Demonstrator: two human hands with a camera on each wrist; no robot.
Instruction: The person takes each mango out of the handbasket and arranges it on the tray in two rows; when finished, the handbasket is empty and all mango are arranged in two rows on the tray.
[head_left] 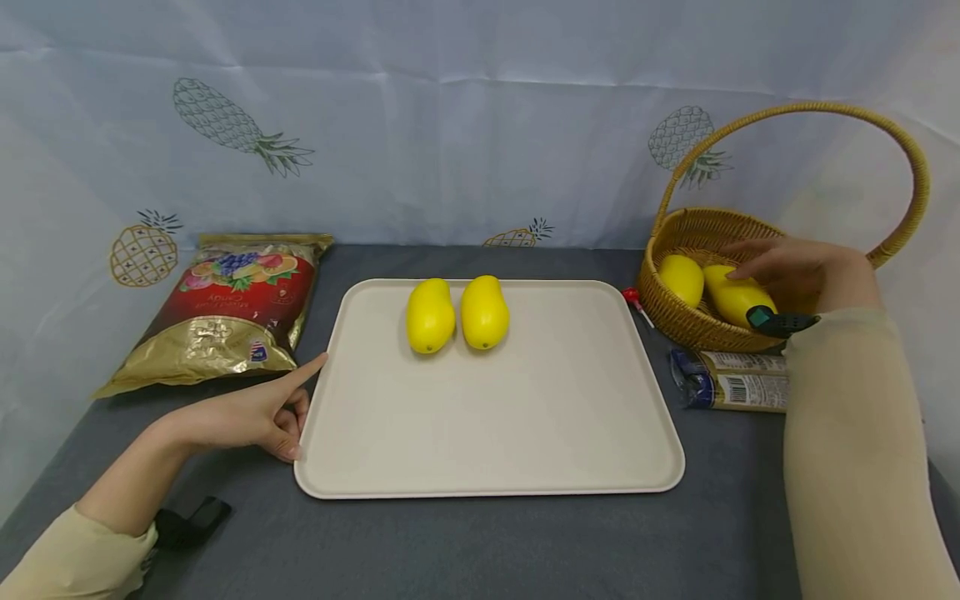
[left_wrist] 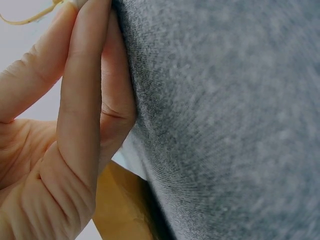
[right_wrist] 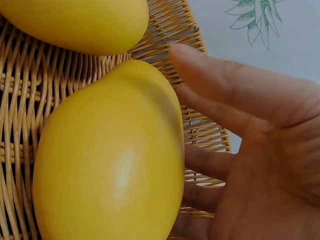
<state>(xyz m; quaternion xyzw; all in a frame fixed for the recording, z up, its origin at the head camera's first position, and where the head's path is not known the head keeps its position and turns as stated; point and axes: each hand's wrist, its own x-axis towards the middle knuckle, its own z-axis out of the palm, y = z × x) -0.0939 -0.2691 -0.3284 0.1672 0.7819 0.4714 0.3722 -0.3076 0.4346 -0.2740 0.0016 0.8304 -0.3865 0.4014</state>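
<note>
Two yellow mangoes, one on the left (head_left: 431,316) and one on the right (head_left: 484,312), lie side by side on the beige tray (head_left: 525,417). My left hand (head_left: 251,417) holds the tray's left edge, index finger stretched along the rim and thumb lower down. Its fingertips meet at a pale edge in the left wrist view. Inside the wicker basket (head_left: 705,333) are two more mangoes. My right hand (head_left: 798,262) reaches in with loosely extended fingers beside the nearer mango (right_wrist: 112,160); its thumb stands apart from the fruit. The other mango (right_wrist: 85,22) lies next to it.
A red and gold candy bag (head_left: 232,308) lies left of the tray. Between tray and basket is a red lollipop (head_left: 632,297). A clear-and-blue wrapped packet (head_left: 738,387) lies in front of the basket, partly behind my right sleeve. The basket's tall handle (head_left: 817,108) arches above my right hand.
</note>
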